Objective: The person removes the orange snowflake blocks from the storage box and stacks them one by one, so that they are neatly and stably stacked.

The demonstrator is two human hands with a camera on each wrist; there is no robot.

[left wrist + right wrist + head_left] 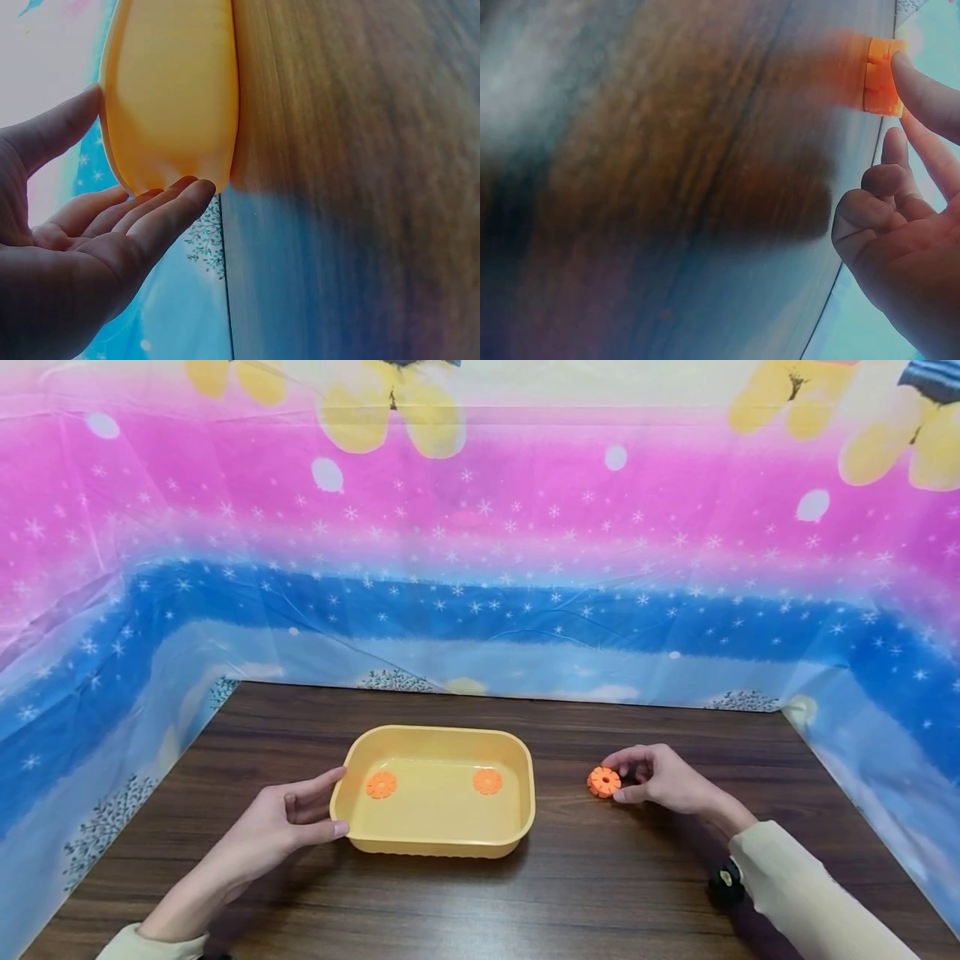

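A yellow plastic basin [442, 842] with rounded corners stands on the table. Two flat orange notched discs lie inside it, one disc [381, 785] toward the left and another disc [487, 782] toward the right. My left hand [273, 822] touches the basin's left end, thumb and fingers spread along it. In the left wrist view those fingers [169, 214] look mostly straight against the outer wall. To the basin's right, my right hand [667, 781] pinches a third orange notched disc [604, 782] between thumb and finger. Its thick edge shows in the right wrist view, standing close to the tabletop.
The dark wood-grain table [450, 910] reaches back to a hanging cloth [480, 568] printed in pink and blue with snowflakes, which also encloses both sides. A dark round object [726, 883] sits at the right wrist by the light sleeve [795, 868].
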